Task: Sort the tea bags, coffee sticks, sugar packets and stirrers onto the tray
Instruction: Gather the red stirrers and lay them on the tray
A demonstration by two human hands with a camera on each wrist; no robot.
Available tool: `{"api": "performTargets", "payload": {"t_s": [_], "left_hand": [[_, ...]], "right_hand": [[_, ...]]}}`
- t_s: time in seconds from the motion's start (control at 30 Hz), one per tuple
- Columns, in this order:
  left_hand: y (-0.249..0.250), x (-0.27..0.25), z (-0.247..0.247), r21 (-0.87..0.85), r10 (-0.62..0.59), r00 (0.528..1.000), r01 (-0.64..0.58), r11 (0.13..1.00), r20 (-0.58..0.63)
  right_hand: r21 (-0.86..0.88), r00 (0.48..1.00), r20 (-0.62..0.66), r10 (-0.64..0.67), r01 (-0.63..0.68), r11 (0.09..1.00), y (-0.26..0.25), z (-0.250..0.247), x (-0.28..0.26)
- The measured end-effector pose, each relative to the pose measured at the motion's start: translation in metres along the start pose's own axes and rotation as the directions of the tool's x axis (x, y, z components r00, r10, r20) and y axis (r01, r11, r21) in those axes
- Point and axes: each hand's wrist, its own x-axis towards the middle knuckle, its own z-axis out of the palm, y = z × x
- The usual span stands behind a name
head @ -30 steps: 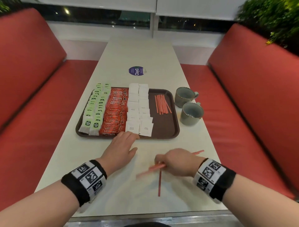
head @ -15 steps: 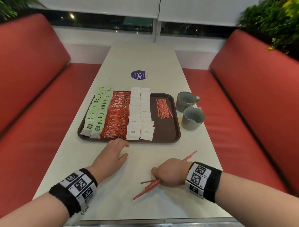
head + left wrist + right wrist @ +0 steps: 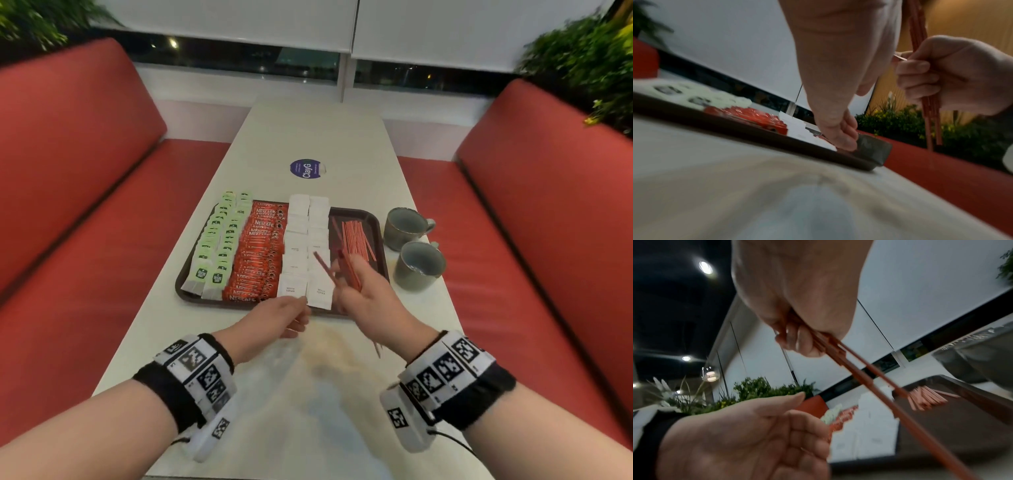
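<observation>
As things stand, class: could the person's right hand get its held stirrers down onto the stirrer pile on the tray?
Probably yes. The right hand grips a few stirrers near the tray, and the stirrer pile lies uncovered just beyond it. The left hand stays aside, near the tray's front edge.

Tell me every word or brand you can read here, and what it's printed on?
"NESCAFE": on the red coffee sticks.
"ClayG": on the round blue sticker on the table; its smaller print is unreadable.
Sugar packets: two small printed words, too blurred to read.
Tea bags: dark logo, unreadable.
</observation>
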Motion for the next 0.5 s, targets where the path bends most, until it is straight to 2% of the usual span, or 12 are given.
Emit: {"api": "performTargets", "payload": {"t_s": [0.03,0.1,0.17,0.23,0.3,0.4,0.5], "left_hand": [[0.010,0.002,0.007,-0.141,-0.070,0.995,0.079,0.987,0.069],[0.024,0.007,0.019,-0.285,-0.156,0.967,0.210,0.935,0.199],[0.033,0.012,0.032,-0.354,-0.174,0.931,0.288,0.890,0.320],[0.042,0.016,0.043,-0.441,-0.167,0.906,0.342,0.830,0.388],[0.049,0.018,0.051,-0.538,-0.156,0.902,0.371,0.757,0.401],[0.058,0.017,0.056,-0.681,-0.165,0.922,0.373,0.631,0.351],[0.061,0.018,0.055,-0.751,-0.207,0.940,0.342,0.564,0.272]], "right_hand": [[0.100,0.998,-0.056,-0.025,0.031,0.994,-0.008,0.001,0.006],[0.268,0.985,-0.172,-0.008,0.054,0.962,-0.019,0.002,0.019],[0.415,0.959,-0.277,0.058,0.065,0.907,-0.030,0.001,0.028],[0.526,0.942,-0.321,0.092,0.097,0.845,-0.039,-0.001,0.034],[0.495,0.931,-0.356,0.077,0.118,0.861,-0.041,-0.002,0.038],[0.308,0.912,-0.411,-0.009,0.149,0.940,-0.039,-0.002,0.037],[0.300,0.892,-0.453,-0.016,0.169,0.939,-0.036,0.002,0.038]]}}
